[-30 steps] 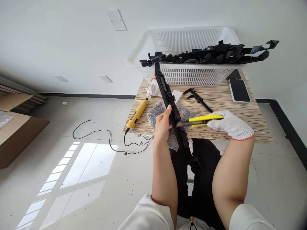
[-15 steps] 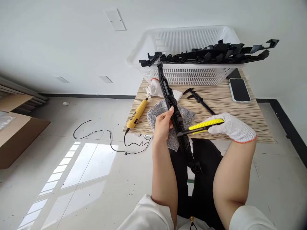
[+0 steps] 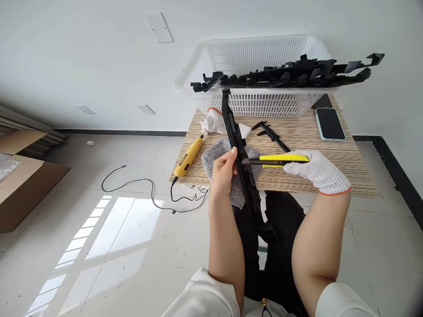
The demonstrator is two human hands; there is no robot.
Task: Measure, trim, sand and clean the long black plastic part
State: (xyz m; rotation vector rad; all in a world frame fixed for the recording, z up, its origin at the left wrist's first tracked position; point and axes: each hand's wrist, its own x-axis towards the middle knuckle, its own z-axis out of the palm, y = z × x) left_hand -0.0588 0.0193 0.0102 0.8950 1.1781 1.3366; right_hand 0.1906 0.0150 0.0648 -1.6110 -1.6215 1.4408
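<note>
My bare left hand (image 3: 223, 172) grips a long black plastic strip (image 3: 235, 141) near its middle; the strip runs from my lap up toward the basket. My right hand (image 3: 317, 170), in a white knit glove, holds a yellow utility knife (image 3: 280, 159) level, its dark tip against the strip just right of my left thumb. A grey cloth (image 3: 218, 154) lies on the wooden table (image 3: 317, 149) under the strip.
A white slatted basket (image 3: 257, 103) at the table's back carries several long black strips (image 3: 291, 72) across its rim. On the table lie a yellow rotary tool (image 3: 189, 156) with its cord hanging to the floor, a black caliper (image 3: 272, 134), a phone (image 3: 329, 124) and a spare white glove (image 3: 213, 122). Cardboard boxes (image 3: 20, 185) sit far left.
The knife rose and levelled, its tip sliding up the strip. The strip's far end swung slightly right and its top dropped below the basket rim.
</note>
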